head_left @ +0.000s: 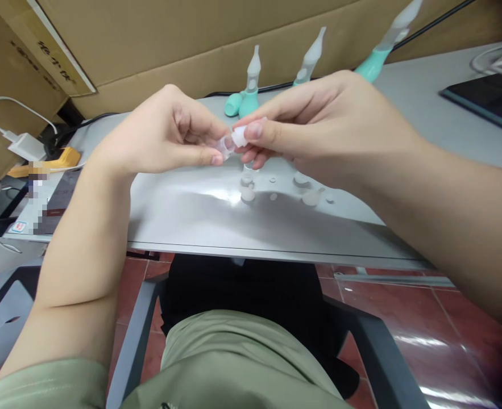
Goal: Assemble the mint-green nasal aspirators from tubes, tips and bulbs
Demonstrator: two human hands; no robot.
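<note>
Above the table, my left hand (171, 133) pinches a clear plastic tube (225, 147) between thumb and fingers. My right hand (314, 122) grips a small white translucent plastic piece (239, 136), its end close against the tube's open end; whether it is seated inside I cannot tell. Behind the hands stand nasal aspirators with green bulbs: one at the middle (253, 85), a second (312, 54) partly covered by my right hand, and a third (382, 48) tilted at the right. A separate green bulb (232, 104) lies beside the middle one.
Several small clear and white parts, among them a round piece (248, 194) and a small ring (272, 180), lie on the grey table (182, 221). Cardboard (148, 45) stands behind. A yellow power strip (65, 161) with a white charger (27, 146) is left; a dark flat device (489, 102) lies right.
</note>
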